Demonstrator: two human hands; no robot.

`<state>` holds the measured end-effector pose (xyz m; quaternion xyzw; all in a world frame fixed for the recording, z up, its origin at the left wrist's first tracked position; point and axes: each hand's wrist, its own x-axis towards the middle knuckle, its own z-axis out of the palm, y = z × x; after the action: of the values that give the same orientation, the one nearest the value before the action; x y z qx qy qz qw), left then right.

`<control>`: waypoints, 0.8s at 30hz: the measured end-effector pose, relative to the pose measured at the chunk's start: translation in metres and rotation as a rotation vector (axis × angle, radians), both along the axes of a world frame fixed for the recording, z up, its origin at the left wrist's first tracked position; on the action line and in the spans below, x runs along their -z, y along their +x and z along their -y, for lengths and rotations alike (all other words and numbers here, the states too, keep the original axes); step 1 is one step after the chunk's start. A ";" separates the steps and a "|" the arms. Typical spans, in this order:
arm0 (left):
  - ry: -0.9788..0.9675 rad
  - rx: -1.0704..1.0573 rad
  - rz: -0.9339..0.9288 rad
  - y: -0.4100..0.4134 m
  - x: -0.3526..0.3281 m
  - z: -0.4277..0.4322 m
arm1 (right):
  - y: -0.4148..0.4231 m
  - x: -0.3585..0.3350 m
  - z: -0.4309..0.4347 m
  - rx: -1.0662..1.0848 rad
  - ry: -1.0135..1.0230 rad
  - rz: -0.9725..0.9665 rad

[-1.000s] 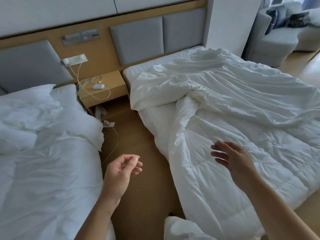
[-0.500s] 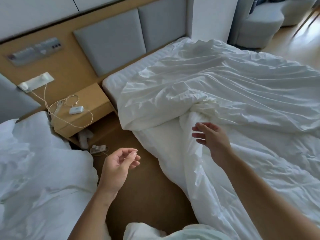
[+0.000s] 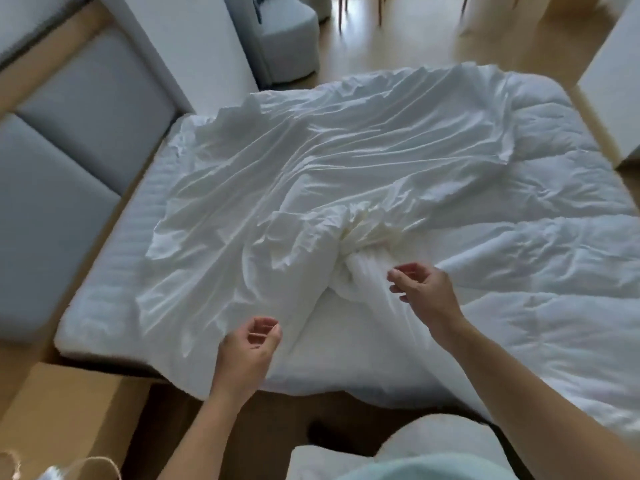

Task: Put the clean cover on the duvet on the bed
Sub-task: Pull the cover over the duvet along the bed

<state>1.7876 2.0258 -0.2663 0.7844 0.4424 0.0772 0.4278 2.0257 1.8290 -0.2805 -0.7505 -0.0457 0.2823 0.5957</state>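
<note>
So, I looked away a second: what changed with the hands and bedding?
The left hand moved from over the floor to over the cover; the right hand moved up the duvet to its bunched part. Neither took hold. Cover and duvet lie unchanged.

A single wide-angle camera sits on the person's head. It faces forward and steeply down across the bed [image 3: 104, 299] from its long side, near enough that the mattress fills most of the frame. The headboard [image 3: 69, 150] runs along the left, with an armchair [image 3: 287, 39] and the floor [image 3: 433, 39] at the top edge. The left hand [image 3: 247, 351] and right hand [image 3: 424, 289] reach in from the bottom, closest to the lens.
</note>
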 end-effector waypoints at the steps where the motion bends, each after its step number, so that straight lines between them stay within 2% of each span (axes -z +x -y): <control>1: 0.041 0.075 -0.067 0.013 0.010 -0.020 | -0.003 0.009 -0.008 0.012 -0.064 0.051; 6: 0.331 0.372 -0.390 0.109 0.097 -0.087 | 0.009 0.075 -0.070 -0.045 -0.327 0.211; 9: 0.471 0.416 -0.529 0.173 0.165 -0.123 | 0.050 0.137 -0.133 -0.173 -0.527 0.330; 12: 0.524 0.393 -0.662 0.213 0.227 -0.156 | 0.093 0.202 -0.188 -0.221 -0.619 0.244; 15: 0.618 0.389 -0.567 0.215 0.264 -0.178 | 0.108 0.255 -0.211 -0.149 -0.633 0.178; 19: 0.615 0.383 -0.489 0.187 0.261 -0.222 | 0.100 0.283 -0.213 -0.258 -0.606 0.320; 22: 0.705 0.410 -0.474 0.163 0.232 -0.274 | 0.078 0.273 -0.212 -0.264 -0.575 0.416; 24: 0.792 0.429 -0.508 0.148 0.208 -0.315 | 0.048 0.264 -0.211 -0.247 -0.563 0.569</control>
<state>1.9351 2.3410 -0.4741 0.9533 0.2984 -0.0435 -0.0167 2.0732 2.0404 -0.5445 -0.9209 -0.2194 0.1346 0.2928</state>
